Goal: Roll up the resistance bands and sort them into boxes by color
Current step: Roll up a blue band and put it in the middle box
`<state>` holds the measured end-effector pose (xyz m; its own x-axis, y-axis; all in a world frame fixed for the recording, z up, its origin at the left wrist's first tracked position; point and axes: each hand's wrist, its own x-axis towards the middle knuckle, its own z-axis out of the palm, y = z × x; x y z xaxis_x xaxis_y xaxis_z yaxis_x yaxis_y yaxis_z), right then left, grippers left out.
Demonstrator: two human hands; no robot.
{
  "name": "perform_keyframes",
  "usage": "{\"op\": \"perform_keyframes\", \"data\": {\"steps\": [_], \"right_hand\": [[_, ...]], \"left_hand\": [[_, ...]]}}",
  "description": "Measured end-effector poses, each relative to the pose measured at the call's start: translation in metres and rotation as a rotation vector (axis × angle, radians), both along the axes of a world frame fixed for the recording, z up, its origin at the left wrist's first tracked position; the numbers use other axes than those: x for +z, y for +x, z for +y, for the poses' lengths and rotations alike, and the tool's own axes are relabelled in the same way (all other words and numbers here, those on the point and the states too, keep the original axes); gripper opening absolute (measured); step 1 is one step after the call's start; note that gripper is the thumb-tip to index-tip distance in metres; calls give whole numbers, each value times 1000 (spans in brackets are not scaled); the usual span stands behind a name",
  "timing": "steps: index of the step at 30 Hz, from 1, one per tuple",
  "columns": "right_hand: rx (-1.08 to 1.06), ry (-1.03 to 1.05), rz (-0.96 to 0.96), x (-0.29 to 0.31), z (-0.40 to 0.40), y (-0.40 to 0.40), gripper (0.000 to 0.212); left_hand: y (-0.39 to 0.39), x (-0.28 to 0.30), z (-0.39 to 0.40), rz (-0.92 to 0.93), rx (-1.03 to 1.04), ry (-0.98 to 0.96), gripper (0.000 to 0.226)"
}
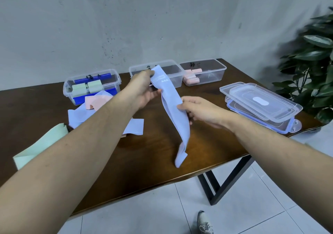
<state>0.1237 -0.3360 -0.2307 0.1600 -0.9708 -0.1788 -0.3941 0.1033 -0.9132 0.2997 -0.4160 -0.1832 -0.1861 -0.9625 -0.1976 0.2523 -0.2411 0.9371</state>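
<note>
Lilac-blue rubber, one unrolled resistance band (175,111) hangs over the near edge of the dark wooden worktop (162,154), the left hand (142,87) gripping its top end and the right hand (196,110) pinching its middle, probably to straighten it before rolling. Left of them lie loose green, blue and pink bands, unsorted as yet. Farther back stand three clear boxes, green rolls (86,88) left, middle box (171,73) apparently bare, pink rolls (191,76) right, each with unreadable handwritten marks.
</note>
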Motion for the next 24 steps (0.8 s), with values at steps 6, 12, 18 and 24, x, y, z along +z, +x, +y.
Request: {"op": "perform_keyframes", "data": {"steps": [6, 12, 18, 24], "right_hand": [[-42, 128, 102, -9, -9, -2, 23], [-88, 124, 348, -30, -20, -15, 36], [-47, -26, 689, -44, -22, -26, 52], [-126, -166, 655, -51, -13, -33, 47]], "left_hand": [[-17, -29, -16, -39, -3, 135, 2], [-36, -61, -37, -109, 32, 172, 8], [-52, -77, -58, -151, 18, 160, 24], [-52, -90, -51, -220, -17, 60, 56]]}}
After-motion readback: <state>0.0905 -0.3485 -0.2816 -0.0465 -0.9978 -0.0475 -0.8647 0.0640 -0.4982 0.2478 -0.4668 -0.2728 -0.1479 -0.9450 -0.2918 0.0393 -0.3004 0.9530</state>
